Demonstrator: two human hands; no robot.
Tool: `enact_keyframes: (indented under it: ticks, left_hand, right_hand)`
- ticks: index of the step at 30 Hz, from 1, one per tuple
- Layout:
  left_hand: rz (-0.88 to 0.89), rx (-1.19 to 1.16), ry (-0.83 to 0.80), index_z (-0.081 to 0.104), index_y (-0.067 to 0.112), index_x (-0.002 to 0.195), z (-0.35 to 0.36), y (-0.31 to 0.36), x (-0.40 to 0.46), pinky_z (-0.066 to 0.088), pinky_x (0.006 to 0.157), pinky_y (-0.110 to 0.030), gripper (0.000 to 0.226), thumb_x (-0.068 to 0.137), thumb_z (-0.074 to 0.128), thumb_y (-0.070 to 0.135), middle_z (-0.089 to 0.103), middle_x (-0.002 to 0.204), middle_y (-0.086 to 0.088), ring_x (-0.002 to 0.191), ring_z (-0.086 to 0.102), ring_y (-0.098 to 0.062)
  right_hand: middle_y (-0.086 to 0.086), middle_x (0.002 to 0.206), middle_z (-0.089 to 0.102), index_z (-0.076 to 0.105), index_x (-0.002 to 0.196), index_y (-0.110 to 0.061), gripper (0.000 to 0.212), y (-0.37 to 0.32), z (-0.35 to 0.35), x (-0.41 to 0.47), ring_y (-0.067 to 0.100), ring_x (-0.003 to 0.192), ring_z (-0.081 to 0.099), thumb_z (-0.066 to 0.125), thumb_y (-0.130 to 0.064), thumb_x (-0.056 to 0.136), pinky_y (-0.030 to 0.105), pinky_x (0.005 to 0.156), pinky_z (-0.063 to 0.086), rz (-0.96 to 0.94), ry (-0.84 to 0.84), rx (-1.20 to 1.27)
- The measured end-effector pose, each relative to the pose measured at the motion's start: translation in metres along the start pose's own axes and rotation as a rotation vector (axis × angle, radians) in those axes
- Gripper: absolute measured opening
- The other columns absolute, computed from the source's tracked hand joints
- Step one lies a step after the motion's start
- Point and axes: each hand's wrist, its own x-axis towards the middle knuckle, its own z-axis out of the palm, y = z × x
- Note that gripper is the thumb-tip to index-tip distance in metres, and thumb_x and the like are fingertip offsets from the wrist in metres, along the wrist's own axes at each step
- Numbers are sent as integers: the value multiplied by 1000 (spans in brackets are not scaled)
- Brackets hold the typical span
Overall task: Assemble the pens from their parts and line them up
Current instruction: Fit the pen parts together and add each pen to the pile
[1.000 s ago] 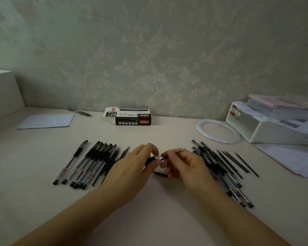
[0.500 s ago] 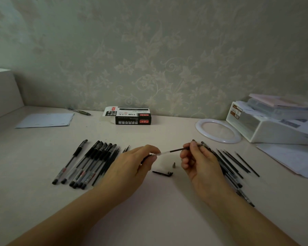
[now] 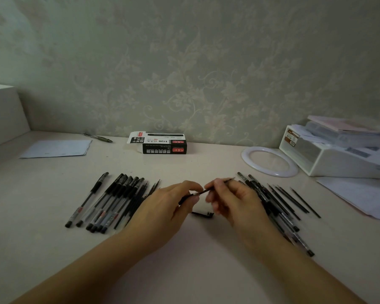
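Observation:
Over the middle of the table my left hand [image 3: 162, 207] grips a pen barrel [image 3: 185, 199], mostly hidden under its fingers. My right hand [image 3: 235, 198] pinches a thin dark refill [image 3: 215, 187] whose lower end meets the barrel's mouth. Below the hands a black pen cap [image 3: 203, 214] lies on the table. A row of several assembled black pens [image 3: 110, 200] lies side by side to the left. To the right sits a pile of loose barrels and refills [image 3: 279, 202].
A black-and-white pen box [image 3: 160, 143] stands at the back. A white ring [image 3: 270, 161] and a white storage box [image 3: 336, 152] with papers are at the right. A paper sheet [image 3: 57, 148] and a lone pen [image 3: 98, 137] lie back left.
My right hand drew the refill out to the right, then brought it back toward the barrel in my left hand. The hands are close together again, and the small tip piece is hidden.

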Motion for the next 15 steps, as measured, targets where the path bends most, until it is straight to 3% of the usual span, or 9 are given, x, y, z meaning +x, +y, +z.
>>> enact_keyframes:
  ticks: [3,5,9,15]
  left_hand:
    - [-11,-7,33,53,28,115,1,-2,0,51,63,-37,22,97,45,36,60,79,18,72,62,-5]
    - [-27,-7,64,52,30,117,0,-6,0,51,61,-35,26,96,41,40,59,74,17,69,60,-5]
    - [-38,13,74,49,38,117,-1,-9,1,52,60,-32,30,96,31,49,56,72,23,70,59,-2]
    - [-21,37,60,52,38,114,0,-10,0,52,63,-31,21,98,39,39,50,74,33,72,60,-3]
  right_hand:
    - [-1,74,70,72,93,-22,16,2,3,-3,6,62,60,68,-36,86,18,59,50,-68,-63,-239]
    - [-3,78,68,69,95,-28,19,3,0,-2,4,63,60,74,-40,81,18,61,50,-79,-2,-384]
    - [-7,81,62,68,94,-27,15,7,-13,2,3,59,52,77,-27,82,12,61,43,-155,121,-679]
    - [-3,88,59,74,98,-21,15,12,-17,5,5,68,54,75,-26,84,11,69,41,-203,40,-920]
